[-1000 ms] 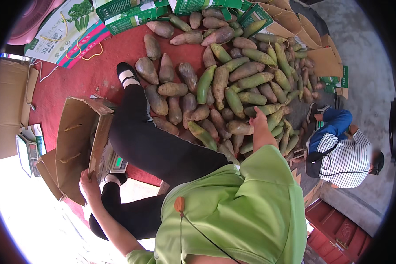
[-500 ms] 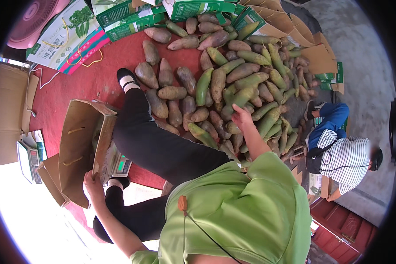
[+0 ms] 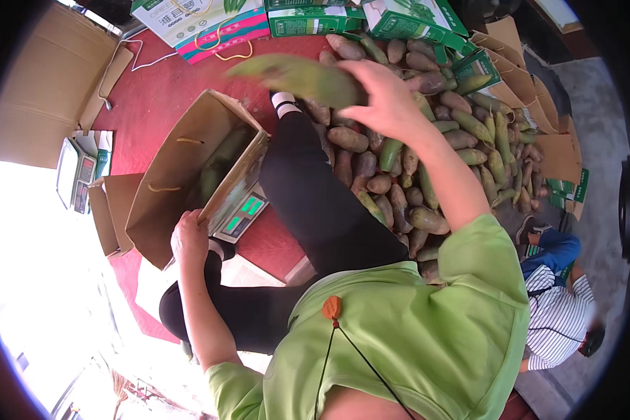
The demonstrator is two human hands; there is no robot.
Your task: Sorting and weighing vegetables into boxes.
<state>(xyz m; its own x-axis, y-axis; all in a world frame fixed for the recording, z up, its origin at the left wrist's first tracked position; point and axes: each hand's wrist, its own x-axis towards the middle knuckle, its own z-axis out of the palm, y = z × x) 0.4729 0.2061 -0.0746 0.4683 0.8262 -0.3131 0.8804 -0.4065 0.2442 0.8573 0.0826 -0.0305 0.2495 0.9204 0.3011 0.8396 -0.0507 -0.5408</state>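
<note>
Here, green radishes [image 3: 219, 168] inside open cardboard box [image 3: 171, 164].

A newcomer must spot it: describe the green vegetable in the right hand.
Find the heap of green and brownish vegetables beside the black-trousered leg. At its upper left, the bare right hand grips the long, tapered green vegetable, the only one visibly held.

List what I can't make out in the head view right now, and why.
Head view: the surface detail of the long green vegetable in the right hand; blurred.
Head view: the full contents of the open brown cardboard box at the left hand; its wall and shadow hide them.
Head view: most of the grey digital scale; the box covers it.
Head view: the top of the white-and-pink printed carton; cut off by the upper edge.
</note>
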